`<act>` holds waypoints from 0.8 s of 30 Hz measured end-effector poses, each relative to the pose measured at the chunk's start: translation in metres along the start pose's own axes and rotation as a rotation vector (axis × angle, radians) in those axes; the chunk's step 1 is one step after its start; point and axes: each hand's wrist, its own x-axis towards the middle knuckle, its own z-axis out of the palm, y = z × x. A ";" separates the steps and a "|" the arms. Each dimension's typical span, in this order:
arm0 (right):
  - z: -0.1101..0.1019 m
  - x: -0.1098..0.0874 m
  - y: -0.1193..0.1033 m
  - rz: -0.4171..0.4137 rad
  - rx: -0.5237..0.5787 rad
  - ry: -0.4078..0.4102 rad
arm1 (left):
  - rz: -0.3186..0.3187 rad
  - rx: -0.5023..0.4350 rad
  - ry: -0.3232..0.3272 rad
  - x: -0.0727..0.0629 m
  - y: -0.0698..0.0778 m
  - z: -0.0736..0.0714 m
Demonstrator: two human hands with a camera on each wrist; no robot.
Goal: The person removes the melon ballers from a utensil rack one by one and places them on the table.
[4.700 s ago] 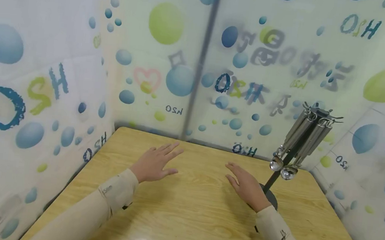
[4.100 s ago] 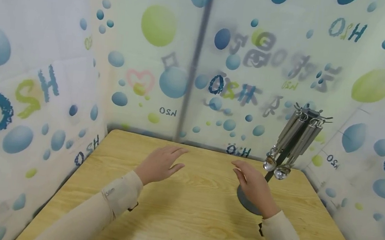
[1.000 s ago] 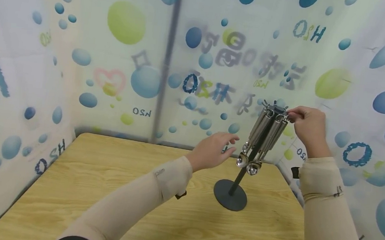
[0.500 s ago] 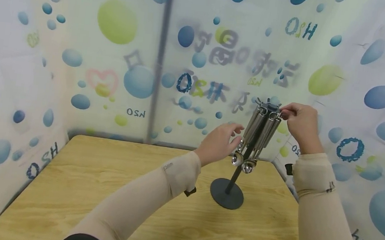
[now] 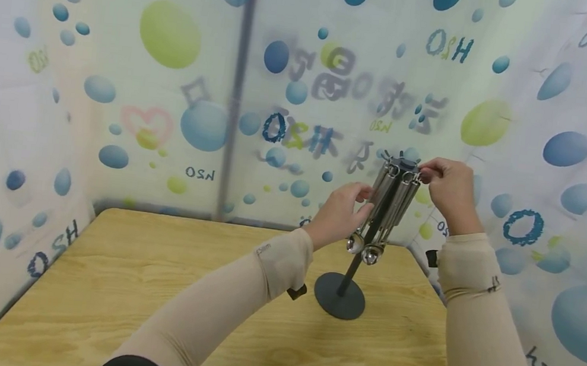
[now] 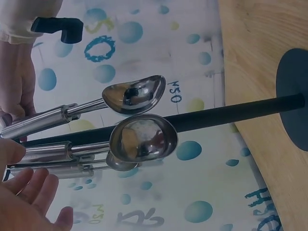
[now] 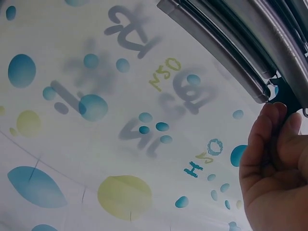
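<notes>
Spoons [image 6: 144,138] hung on our rack [image 5: 353,268], right hand [image 5: 452,191] pinching its top, left hand [image 5: 340,213] loosely spread alongside: a steadying step, we judged; next we needed a careful left grip.

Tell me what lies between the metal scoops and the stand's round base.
Only a bare stretch of black pole, shown in the left wrist view.

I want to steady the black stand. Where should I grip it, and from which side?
Probably its bare post, from the left: it is slim and uncovered between the hanging metal scoops and the round base. The left hand is on that side, while the right hand is at the top.
</notes>
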 end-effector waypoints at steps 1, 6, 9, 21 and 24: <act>0.001 0.000 0.000 0.002 0.001 -0.001 | -0.007 -0.010 -0.001 0.000 0.000 0.001; 0.001 -0.001 0.000 0.004 0.000 -0.004 | -0.049 -0.063 -0.008 0.003 -0.001 0.003; 0.001 -0.001 0.000 0.005 -0.002 0.001 | -0.064 -0.102 -0.010 0.006 -0.003 0.005; 0.000 -0.001 -0.002 0.007 0.006 -0.001 | -0.096 -0.244 -0.030 0.010 0.000 0.007; 0.001 -0.002 -0.002 0.011 0.007 0.002 | -0.098 -0.261 -0.037 0.010 0.001 0.007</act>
